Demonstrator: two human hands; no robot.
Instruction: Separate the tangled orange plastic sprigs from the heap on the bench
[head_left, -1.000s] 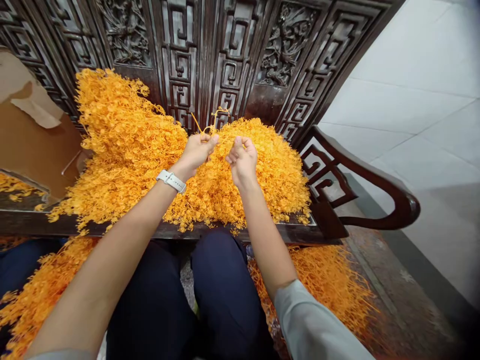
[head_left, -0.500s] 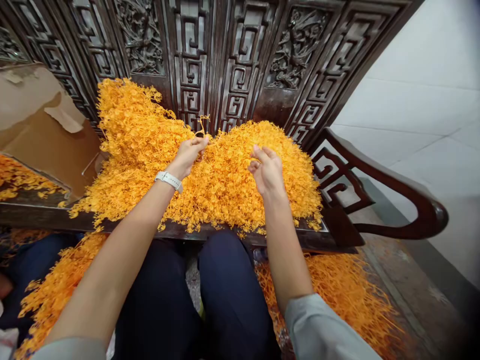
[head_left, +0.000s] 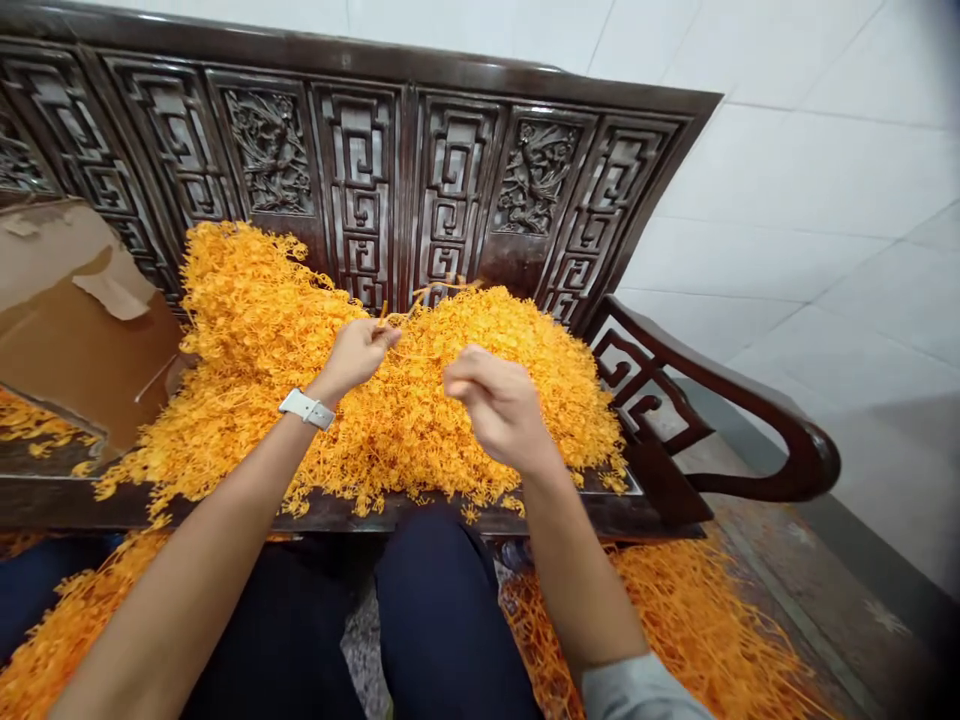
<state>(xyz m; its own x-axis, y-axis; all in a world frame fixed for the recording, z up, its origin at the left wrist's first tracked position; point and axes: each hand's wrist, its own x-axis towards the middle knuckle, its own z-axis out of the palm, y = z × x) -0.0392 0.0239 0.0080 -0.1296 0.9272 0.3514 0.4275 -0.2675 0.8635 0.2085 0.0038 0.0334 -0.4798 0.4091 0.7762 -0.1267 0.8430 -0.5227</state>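
A heap of orange, curly-tipped stringy pieces (head_left: 420, 440) lies on the seat of a dark carved wooden bench. Over its left-middle part, my left hand (head_left: 360, 352), with a pale watch on the wrist, is closed in a pinch on a thin orange strand (head_left: 390, 322). Another thin orange strand (head_left: 442, 287), smeared by motion, shows beyond the fingers near the backrest. My right hand (head_left: 496, 405) is above the right side of the heap, fingers curled in; whatever it grips, if anything, is hidden and blurred.
An open cardboard box (head_left: 82, 340) stands at the left. The carved backrest (head_left: 405, 190) rises behind the heap, and a curved armrest (head_left: 787, 450) closes off the right. More orange strands (head_left: 697, 620) lie on the floor at the right and hang at the lower left.
The view has tilted up, showing the top of the backrest. My right hand has turned and curled its fingers. My left hand keeps its pinch and sits slightly left and lower in view.
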